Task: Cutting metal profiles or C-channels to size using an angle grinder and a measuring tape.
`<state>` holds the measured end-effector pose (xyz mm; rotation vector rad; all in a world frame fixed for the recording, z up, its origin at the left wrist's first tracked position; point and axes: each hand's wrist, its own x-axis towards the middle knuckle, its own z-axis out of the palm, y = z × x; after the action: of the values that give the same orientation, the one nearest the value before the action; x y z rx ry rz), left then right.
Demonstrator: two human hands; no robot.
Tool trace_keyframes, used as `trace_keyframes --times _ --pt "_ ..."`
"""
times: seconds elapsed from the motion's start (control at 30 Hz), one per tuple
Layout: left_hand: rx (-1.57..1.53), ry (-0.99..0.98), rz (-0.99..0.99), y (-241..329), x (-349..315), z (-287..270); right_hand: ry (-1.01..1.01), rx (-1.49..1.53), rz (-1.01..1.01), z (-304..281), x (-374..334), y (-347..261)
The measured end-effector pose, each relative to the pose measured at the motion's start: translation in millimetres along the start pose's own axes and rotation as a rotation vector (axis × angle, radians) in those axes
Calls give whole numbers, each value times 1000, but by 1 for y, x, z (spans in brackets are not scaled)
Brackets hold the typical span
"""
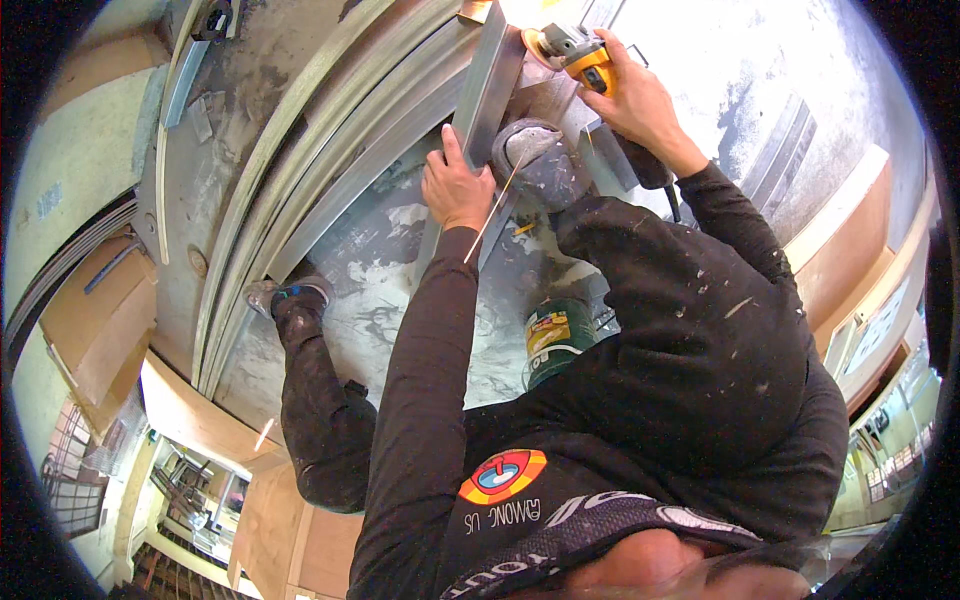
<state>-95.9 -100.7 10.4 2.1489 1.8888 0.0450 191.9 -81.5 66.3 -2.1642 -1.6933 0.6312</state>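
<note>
My left hand (458, 187) grips the lower part of a square metal tube (490, 90), its index finger stretched along the side and the other fingers curled. The tube slants up and away from me. In my right hand (642, 108) is a yellow and grey angle grinder (578, 52), held around its body. The grinder's round disc (541, 48) is right beside the tube's far part; whether they touch I cannot tell. A thin pale rod (492, 210) runs slantwise past my left wrist. My right shoe (530, 147) is close beside the tube.
Long metal profiles (345, 195) lie along the left of the grey floor (385, 290). A green bucket (560, 345) stands between my legs. Short metal pieces (783, 150) lie at the right, near wooden panels (845, 235). A dark cable hangs below the grinder.
</note>
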Motion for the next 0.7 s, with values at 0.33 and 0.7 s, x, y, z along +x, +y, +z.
trace_keyframes --times 0.33,0.7 --pt "-26 6 -7 0 1 0 7 -20 -6 1 1 -5" --pt "-94 -9 -12 -10 9 -1 49 11 -13 -6 -15 6"
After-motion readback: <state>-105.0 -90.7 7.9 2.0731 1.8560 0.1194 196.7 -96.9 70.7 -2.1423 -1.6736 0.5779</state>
